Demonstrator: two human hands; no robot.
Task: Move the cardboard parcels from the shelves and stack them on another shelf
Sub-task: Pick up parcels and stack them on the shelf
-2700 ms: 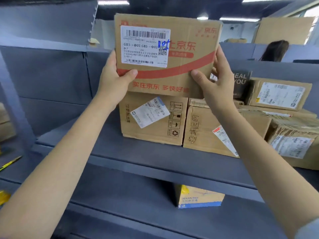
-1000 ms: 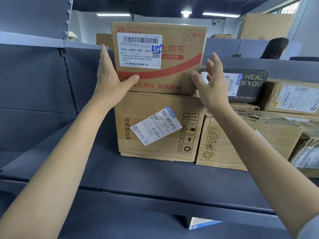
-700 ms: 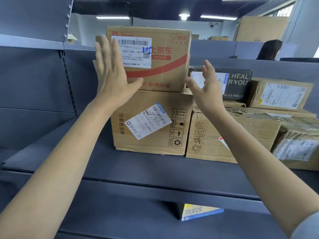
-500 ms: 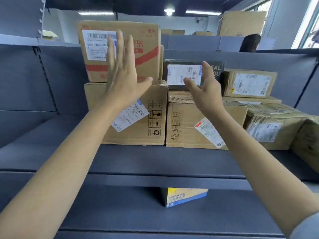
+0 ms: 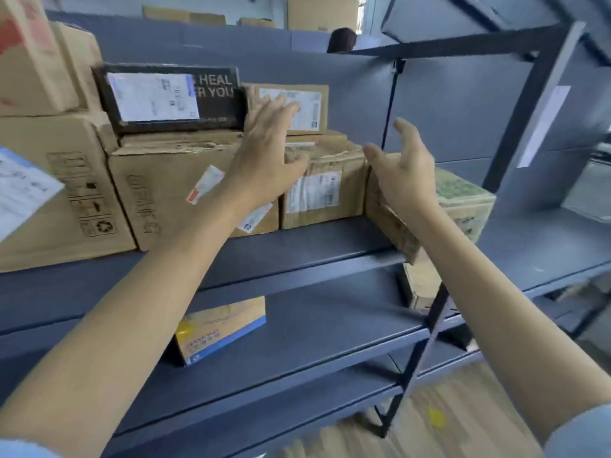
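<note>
Both hands are up in front of the shelf [image 5: 297, 256], and neither one holds anything. The left hand [image 5: 267, 150] has its fingers spread out and loose. It hangs in front of the row of cardboard parcels, near a small parcel with a white label [image 5: 307, 107] on the top layer. I cannot tell if the fingertips touch it. The right hand [image 5: 406, 170] is open too, fingers a little bent, thumb pointing left. It is in front of a parcel with a green printed top [image 5: 463, 196] at the right end of the row.

The parcels sit side by side on the grey shelf. At the far left is a big parcel with a blue and white label [image 5: 66, 193], with a parcel with red print [image 5: 33, 61] on top of it. Next comes a brown parcel with a torn top [image 5: 172, 186], and a black box with white letters [image 5: 172, 97] lies on that one. Then there is a taped parcel [image 5: 320, 190], just beside the green-topped one.

On the shelf below stands a yellow and blue box [image 5: 218, 328] by itself. Another brown box [image 5: 420, 285] sits lower down by the black shelf post [image 5: 420, 352]. The floor [image 5: 446, 418] looks like wood. Far behind the shelves I can see the top of someone's dark hair [image 5: 342, 39].
</note>
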